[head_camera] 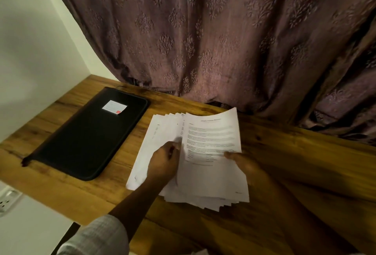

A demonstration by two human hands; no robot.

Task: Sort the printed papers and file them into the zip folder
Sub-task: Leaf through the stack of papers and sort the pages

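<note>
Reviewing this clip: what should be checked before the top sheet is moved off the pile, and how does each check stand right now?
1. Right hand pinches the top sheet: ok.
2. Left hand has a hold on the paper stack: cannot tell.
3. Paper stack squared: not ok, sheets are fanned.
4. Zip folder open to receive papers: not ok, it looks closed and lies flat.
5. Zip folder beside the stack on the table: ok.
</note>
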